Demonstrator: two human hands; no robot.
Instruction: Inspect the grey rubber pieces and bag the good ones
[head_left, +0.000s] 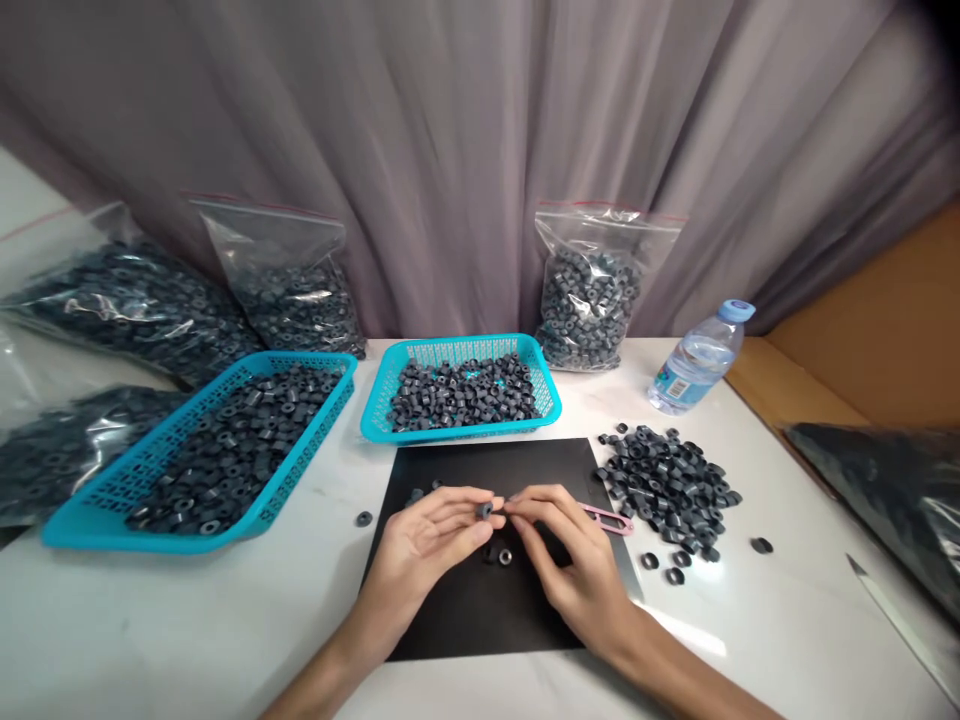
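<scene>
Evidently mid-work: one dark grey ring [485, 511], pinched in the left hand's [427, 537] fingers above the black mat [450, 620], seemingly unfinished; right hand [568, 537], fingertips drawn together alongside, grip not tellable; loose heap of black rings [666, 490], right, seemingly pending; turquoise left basket [150, 542] and far basket [457, 436], well filled, whether finished or waiting unclear.

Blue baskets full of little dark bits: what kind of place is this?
Probably a tabletop workspace, maybe in a home or small workshop, though I can't tell which. Two blue baskets hold small dark pieces, clear bags hold more, and a grey curtain hangs behind.
</scene>
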